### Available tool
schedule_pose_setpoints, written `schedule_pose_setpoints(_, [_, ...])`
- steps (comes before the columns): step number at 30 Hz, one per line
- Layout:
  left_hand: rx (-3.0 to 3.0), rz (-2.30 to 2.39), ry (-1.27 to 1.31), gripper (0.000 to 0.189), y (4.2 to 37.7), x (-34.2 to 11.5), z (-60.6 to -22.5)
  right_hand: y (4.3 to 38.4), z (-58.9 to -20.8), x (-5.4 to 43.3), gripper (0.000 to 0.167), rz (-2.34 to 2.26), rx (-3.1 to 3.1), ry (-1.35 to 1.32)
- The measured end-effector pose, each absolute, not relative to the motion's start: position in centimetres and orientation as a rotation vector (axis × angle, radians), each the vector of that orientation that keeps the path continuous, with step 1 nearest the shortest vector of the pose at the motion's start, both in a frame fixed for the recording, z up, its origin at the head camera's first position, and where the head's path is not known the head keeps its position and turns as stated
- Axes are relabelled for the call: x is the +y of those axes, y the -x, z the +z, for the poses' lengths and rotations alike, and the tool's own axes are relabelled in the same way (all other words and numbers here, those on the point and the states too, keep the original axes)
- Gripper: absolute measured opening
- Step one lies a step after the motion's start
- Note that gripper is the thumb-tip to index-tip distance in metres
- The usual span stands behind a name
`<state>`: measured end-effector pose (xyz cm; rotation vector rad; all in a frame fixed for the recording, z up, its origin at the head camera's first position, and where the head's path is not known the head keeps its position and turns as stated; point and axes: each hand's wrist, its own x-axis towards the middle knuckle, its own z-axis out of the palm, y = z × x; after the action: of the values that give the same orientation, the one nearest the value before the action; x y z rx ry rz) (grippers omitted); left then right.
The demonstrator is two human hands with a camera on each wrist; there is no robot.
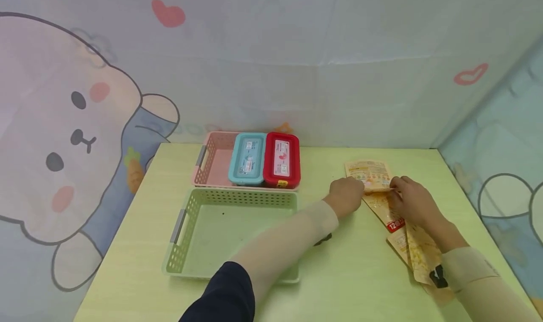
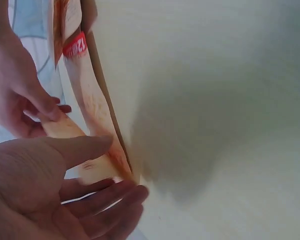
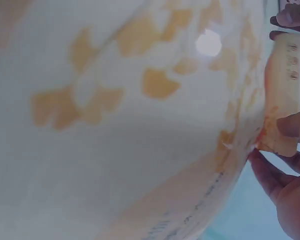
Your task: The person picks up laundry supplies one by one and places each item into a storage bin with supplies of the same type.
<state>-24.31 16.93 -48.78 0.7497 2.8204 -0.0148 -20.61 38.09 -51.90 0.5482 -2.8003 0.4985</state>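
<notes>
Head view, near to far. Loose packets [image 1: 417, 260]: overlapping, nearer than the right hand [image 1: 415, 206]. Green basket [image 1: 237, 223]: well left of them. Red-labelled packet [image 1: 382, 206]: slanting between the hands, far end beneath the upper packet [image 1: 370, 173]. Right hand: pinching the upper packet's near right corner. Left hand [image 1: 345, 194]: at its near left corner, thumb and fingers parted; firm grip cannot be told. Upper packet: just beyond the fingers, near edge side to side, neither hand clearly nearer. Pink basket [image 1: 220, 159]: behind green; blue box [image 1: 247, 159], red box [image 1: 282, 159] inside.
</notes>
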Motion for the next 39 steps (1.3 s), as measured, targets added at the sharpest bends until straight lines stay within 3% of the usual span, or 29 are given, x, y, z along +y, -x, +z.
schedule_pose_setpoints(23, [3.044, 0.285, -0.634, 0.023, 26.4, 15.1, -46.2, 20.8, -49.9, 37.3, 0.018, 0.826, -2.554, -0.330])
schedule_pose_setpoints(33, [3.052, 0.305, -0.658, 0.020, 26.6, 14.7, -46.3, 21.0, -49.6, 37.9, 0.048, 1.007, -2.691, -0.166])
schedule_pose_setpoints(39, [3.014, 0.410, -0.723, 0.021, 26.5, 14.6, -46.0, 21.0, -49.6, 37.9, 0.036, 0.906, -2.757, -0.113])
